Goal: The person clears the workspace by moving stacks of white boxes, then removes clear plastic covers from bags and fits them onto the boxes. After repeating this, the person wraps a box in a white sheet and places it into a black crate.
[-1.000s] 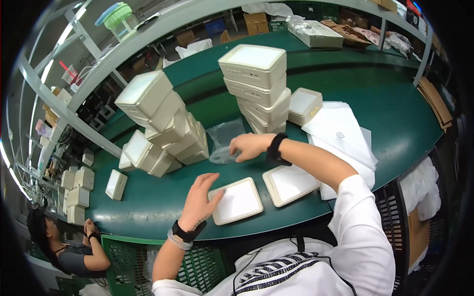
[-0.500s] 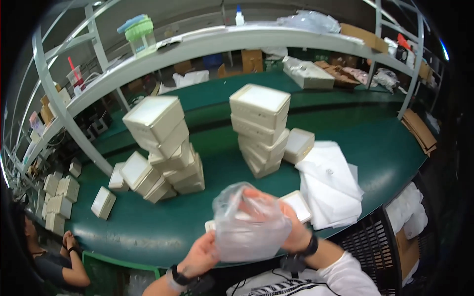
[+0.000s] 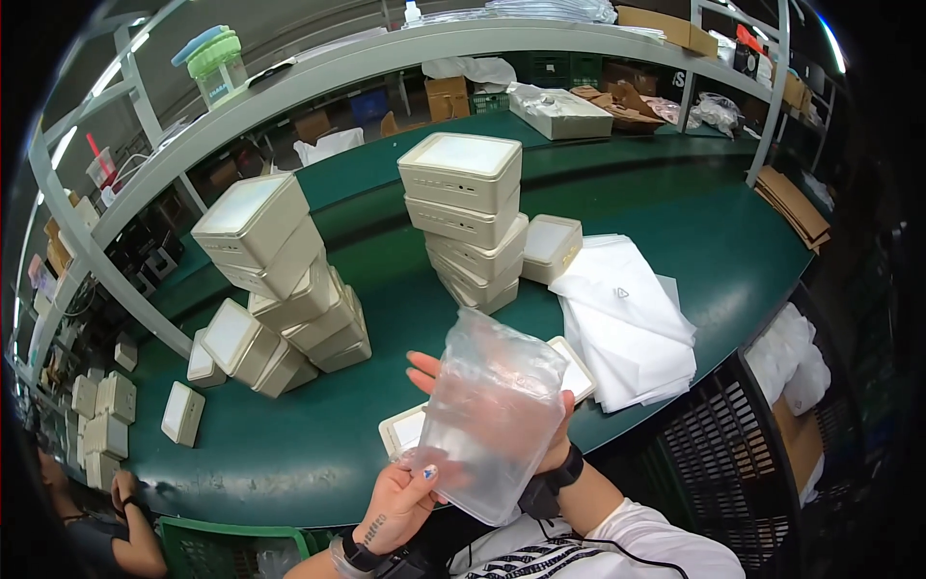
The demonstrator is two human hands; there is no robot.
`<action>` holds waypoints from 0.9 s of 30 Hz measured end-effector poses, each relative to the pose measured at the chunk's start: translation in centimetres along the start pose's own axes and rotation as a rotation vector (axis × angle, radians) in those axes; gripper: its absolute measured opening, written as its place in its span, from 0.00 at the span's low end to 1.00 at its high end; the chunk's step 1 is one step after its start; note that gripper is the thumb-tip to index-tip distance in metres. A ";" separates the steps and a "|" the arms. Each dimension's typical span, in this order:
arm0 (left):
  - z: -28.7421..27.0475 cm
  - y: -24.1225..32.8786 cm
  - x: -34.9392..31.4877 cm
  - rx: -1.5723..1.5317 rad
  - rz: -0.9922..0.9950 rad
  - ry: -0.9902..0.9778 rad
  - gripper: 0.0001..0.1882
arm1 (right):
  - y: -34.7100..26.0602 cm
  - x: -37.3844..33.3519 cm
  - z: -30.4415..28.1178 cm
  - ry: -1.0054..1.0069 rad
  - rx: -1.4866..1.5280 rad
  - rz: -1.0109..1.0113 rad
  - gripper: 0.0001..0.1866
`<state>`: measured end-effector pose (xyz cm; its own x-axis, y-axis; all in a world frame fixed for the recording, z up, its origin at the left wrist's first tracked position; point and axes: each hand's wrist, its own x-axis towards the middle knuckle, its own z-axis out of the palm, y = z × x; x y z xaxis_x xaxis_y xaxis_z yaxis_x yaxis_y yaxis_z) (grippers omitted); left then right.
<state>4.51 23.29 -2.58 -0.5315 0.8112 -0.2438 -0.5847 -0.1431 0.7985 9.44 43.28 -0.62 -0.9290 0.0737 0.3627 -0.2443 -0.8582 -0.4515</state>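
Head view: both forearms rise from the lower edge, elbows bent, and the hands meet around a clear plastic bag (image 3: 494, 425) held up over the near edge of the green table (image 3: 260, 454). The left hand (image 3: 397, 500) comes in low, its thumb laid over the front of the bag's lower left corner and its fingers curled behind, so it is clamped on the film there. A black band (image 3: 360, 554) circles that wrist. The right hand (image 3: 555, 449) sits behind the bag, palm toward it, fingers stretched apart; two fingertips show bare past the bag's left edge, the rest blurrily through the plastic. Its thumb stands up along the right edge; whether it presses the film I cannot tell.

Just beyond the left hand lies a beige box with a white top (image 3: 403, 431), partly hidden by the bag. Another white-topped box (image 3: 577, 372) peeks out just past the right thumb, with a pile of white sheets (image 3: 627, 328) to the right of it. Farther ahead of the right fingertips rises a tall stack of beige boxes (image 3: 465, 217); ahead and left of the left hand leans a second stack (image 3: 294, 280).
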 end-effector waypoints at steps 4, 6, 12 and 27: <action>-0.2 -0.1 -0.2 -0.020 0.016 0.013 0.18 | 0.9 -0.6 0.5 -0.172 -0.169 -0.025 0.75; -0.1 0.0 -0.5 -0.080 0.005 -0.023 0.18 | 1.2 -0.9 0.6 -0.233 -0.256 -0.076 0.76; 0.7 -0.2 -0.9 -0.083 -0.038 0.050 0.17 | 1.7 -1.2 1.3 0.003 -0.137 -0.079 0.79; -1.4 -1.8 0.1 -0.316 -0.049 -0.013 0.14 | 3.4 -3.8 -0.8 -0.001 -0.041 0.107 0.61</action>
<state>4.64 22.87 -4.76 -0.4908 0.8287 -0.2691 -0.7721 -0.2706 0.5750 11.95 40.51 -4.23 -0.9502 -0.0179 0.3112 -0.1548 -0.8394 -0.5209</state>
